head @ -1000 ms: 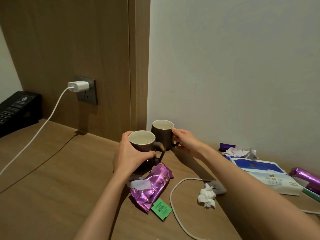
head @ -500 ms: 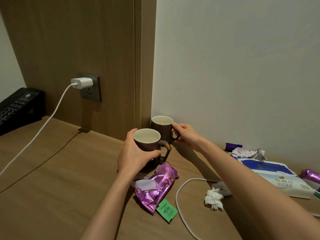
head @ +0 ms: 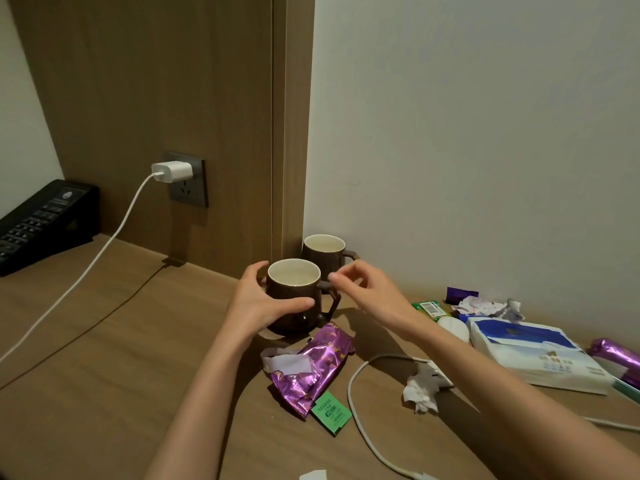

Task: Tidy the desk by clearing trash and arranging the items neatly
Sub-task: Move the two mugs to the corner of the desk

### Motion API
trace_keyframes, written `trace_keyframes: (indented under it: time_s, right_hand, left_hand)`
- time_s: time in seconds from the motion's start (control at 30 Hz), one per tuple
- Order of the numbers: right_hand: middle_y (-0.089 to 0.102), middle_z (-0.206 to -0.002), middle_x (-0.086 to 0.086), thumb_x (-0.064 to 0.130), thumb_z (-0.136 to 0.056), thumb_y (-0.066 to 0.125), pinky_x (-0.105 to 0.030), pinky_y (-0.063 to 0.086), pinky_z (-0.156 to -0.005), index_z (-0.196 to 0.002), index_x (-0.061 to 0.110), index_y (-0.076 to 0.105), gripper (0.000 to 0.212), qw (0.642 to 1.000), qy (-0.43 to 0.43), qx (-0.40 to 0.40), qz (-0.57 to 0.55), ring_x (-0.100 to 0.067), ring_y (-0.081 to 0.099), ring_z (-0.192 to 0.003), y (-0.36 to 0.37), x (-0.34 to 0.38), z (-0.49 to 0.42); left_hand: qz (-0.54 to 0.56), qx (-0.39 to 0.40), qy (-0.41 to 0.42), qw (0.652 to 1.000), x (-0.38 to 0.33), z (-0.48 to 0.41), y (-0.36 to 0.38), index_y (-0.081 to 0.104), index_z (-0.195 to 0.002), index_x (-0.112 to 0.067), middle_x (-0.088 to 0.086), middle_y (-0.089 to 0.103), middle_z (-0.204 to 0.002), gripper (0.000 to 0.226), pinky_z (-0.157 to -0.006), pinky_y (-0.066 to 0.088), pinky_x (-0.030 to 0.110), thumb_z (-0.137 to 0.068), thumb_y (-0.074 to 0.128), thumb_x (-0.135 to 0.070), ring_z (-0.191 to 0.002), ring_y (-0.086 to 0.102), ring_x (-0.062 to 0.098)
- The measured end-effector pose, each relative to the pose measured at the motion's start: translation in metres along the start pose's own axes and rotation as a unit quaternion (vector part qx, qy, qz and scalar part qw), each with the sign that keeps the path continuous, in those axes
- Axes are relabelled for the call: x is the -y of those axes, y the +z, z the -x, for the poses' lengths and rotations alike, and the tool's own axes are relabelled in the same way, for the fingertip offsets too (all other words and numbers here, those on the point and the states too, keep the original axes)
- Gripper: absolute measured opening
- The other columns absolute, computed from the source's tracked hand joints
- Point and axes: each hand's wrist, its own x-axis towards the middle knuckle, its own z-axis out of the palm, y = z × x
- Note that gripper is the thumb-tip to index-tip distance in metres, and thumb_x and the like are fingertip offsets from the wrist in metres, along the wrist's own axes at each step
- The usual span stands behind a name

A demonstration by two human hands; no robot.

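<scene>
Two dark brown mugs with white insides stand on the wooden desk near the wall corner. My left hand [head: 258,303] wraps around the nearer mug [head: 294,289]. The far mug [head: 323,252] stands in the corner with its handle to the right. My right hand [head: 367,289] hovers just right of the mugs, fingers apart, holding nothing. A torn purple wrapper [head: 313,368] and a green sachet [head: 330,412] lie in front of the mugs. A crumpled white tissue [head: 420,391] lies to the right.
A tissue pack [head: 533,355], crumpled paper [head: 485,304], a purple packet [head: 460,294] and a purple tube [head: 616,358] lie at the right. A white cable [head: 356,414] loops over the desk. A charger [head: 171,172] is plugged into the wall socket; a black phone [head: 38,220] sits at the left.
My right hand has let go of the far mug and drawn back toward me, fingers spread. The far mug now stands alone in the corner. My left hand still holds the nearer mug.
</scene>
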Motion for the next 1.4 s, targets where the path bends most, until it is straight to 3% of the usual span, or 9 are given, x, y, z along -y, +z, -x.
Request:
trace_keyframes:
  time_s: [0.13, 0.33, 0.7, 1.0, 1.07, 1.17, 1.23, 1.33, 1.4]
  right_hand:
    - [0.062, -0.097, 0.004, 0.031, -0.088, 0.065, -0.016, 0.047, -0.065, -0.103, 0.019, 0.059, 0.021, 0.999, -0.018, 0.002, 0.038, -0.007, 0.06, -0.081, 0.006, 0.002, 0.007]
    - [0.063, -0.09, 0.002, 0.023, -0.089, 0.065, -0.025, 0.055, -0.069, -0.098, 0.019, 0.058, 0.012, 0.998, -0.018, -0.042, 0.052, -0.013, 0.063, -0.08, 0.008, -0.002, 0.0]
    - [0.065, -0.094, -0.003, 0.021, -0.089, 0.064, -0.018, 0.053, -0.064, -0.1, 0.015, 0.06, 0.013, 0.998, -0.004, -0.054, 0.042, -0.013, 0.065, -0.079, 0.004, -0.013, -0.013]
    - [0.065, -0.098, -0.003, 0.019, -0.091, 0.062, -0.016, 0.052, -0.065, -0.104, 0.014, 0.06, 0.014, 0.997, -0.004, -0.067, 0.027, -0.011, 0.064, -0.081, 0.007, -0.011, -0.007]
    - [0.066, -0.106, -0.005, 0.018, -0.092, 0.059, -0.02, 0.055, -0.072, -0.111, 0.012, 0.061, 0.02, 0.998, 0.009, -0.056, 0.019, -0.012, 0.065, -0.087, 0.004, -0.008, -0.004]
    - [0.062, -0.124, -0.003, 0.022, -0.093, 0.058, -0.038, 0.055, -0.091, -0.125, 0.017, 0.059, 0.032, 0.999, 0.027, -0.033, 0.02, -0.017, 0.063, -0.105, -0.007, -0.003, 0.009]
    - [0.059, -0.128, 0.001, 0.025, -0.093, 0.058, -0.041, 0.054, -0.093, -0.128, 0.022, 0.057, 0.035, 0.999, 0.023, -0.02, 0.033, -0.016, 0.06, -0.109, -0.018, 0.001, 0.025]
    - [0.06, -0.125, 0.007, 0.026, -0.093, 0.057, -0.032, 0.054, -0.089, -0.124, 0.026, 0.059, 0.031, 0.998, 0.004, -0.006, 0.066, -0.009, 0.06, -0.106, -0.038, 0.004, 0.055]
    - [0.06, -0.121, 0.011, 0.026, -0.093, 0.057, -0.022, 0.052, -0.083, -0.122, 0.026, 0.061, 0.029, 0.996, -0.008, -0.007, 0.088, -0.005, 0.059, -0.103, -0.05, 0.003, 0.076]
  left_hand:
    - [-0.002, -0.035, -0.008, 0.999, 0.0, 0.004, -0.002, 0.045, -0.129, -0.016, 0.007, 0.054, -0.131, 0.085, -0.091, 0.051, 0.039, -0.056, 0.089, -0.022, -0.117, 0.054, 0.024]
    - [-0.014, -0.087, 0.02, 0.996, 0.003, 0.007, 0.009, 0.05, -0.127, -0.018, 0.006, 0.058, -0.127, 0.08, -0.086, 0.055, 0.04, -0.057, 0.088, -0.028, -0.111, 0.058, 0.023]
    - [-0.012, -0.109, 0.055, 0.992, 0.009, 0.003, 0.016, 0.054, -0.127, -0.017, 0.004, 0.061, -0.125, 0.073, -0.079, 0.049, 0.026, -0.062, 0.086, -0.022, -0.113, 0.058, 0.02]
    - [-0.021, -0.107, 0.061, 0.992, 0.008, 0.005, 0.018, 0.053, -0.13, -0.015, 0.006, 0.059, -0.129, 0.072, -0.084, 0.049, 0.029, -0.066, 0.084, -0.02, -0.116, 0.056, 0.021]
    - [-0.032, -0.104, 0.063, 0.992, 0.008, 0.007, 0.018, 0.05, -0.132, -0.015, 0.006, 0.058, -0.13, 0.072, -0.088, 0.05, 0.033, -0.068, 0.082, -0.02, -0.118, 0.055, 0.022]
    - [-0.04, -0.104, 0.063, 0.992, 0.004, 0.013, 0.021, 0.041, -0.138, -0.017, 0.007, 0.049, -0.139, 0.076, -0.094, 0.047, 0.038, -0.072, 0.079, -0.021, -0.125, 0.048, 0.024]
    - [-0.057, -0.136, 0.07, 0.987, -0.002, 0.023, 0.022, 0.038, -0.139, -0.021, 0.005, 0.041, -0.143, 0.073, -0.099, 0.043, 0.04, -0.076, 0.076, -0.025, -0.129, 0.041, 0.024]
    - [-0.078, -0.184, 0.125, 0.972, -0.013, 0.042, 0.02, 0.047, -0.132, -0.022, 0.003, 0.045, -0.137, 0.053, -0.096, 0.042, 0.034, -0.083, 0.068, -0.026, -0.126, 0.04, 0.02]
    - [-0.104, -0.16, 0.163, 0.968, -0.02, 0.056, 0.017, 0.052, -0.125, -0.025, 0.001, 0.049, -0.13, 0.04, -0.092, 0.042, 0.031, -0.087, 0.062, -0.027, -0.122, 0.042, 0.018]
